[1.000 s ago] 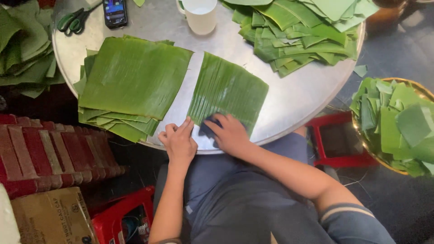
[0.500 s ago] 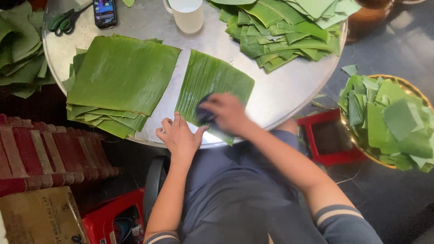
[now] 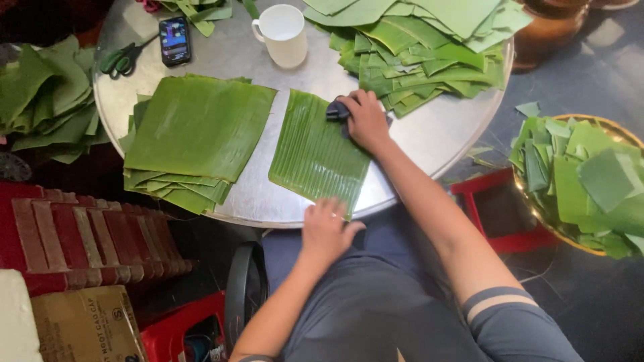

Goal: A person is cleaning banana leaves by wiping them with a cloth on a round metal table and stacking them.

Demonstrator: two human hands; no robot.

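Observation:
A single banana leaf sheet [image 3: 314, 153] lies flat on the round metal table [image 3: 436, 134]. My right hand [image 3: 365, 119] presses a dark cloth [image 3: 337, 109] onto the leaf's far right corner. My left hand [image 3: 325, 231] rests with spread fingers on the leaf's near edge at the table rim, pinning it down. A stack of large flat banana leaves [image 3: 194, 137] lies just left of the single sheet.
A heap of cut leaf pieces [image 3: 422, 47] fills the table's far right. A white mug [image 3: 285, 35], a phone [image 3: 176, 40] and green-handled scissors [image 3: 121, 59] sit at the back. A brass basin of leaves [image 3: 583, 184] stands on the right, more leaves [image 3: 43, 100] on the left.
My right hand has slid the cloth along the leaf from its near edge to its far end. My left hand stays at the near edge.

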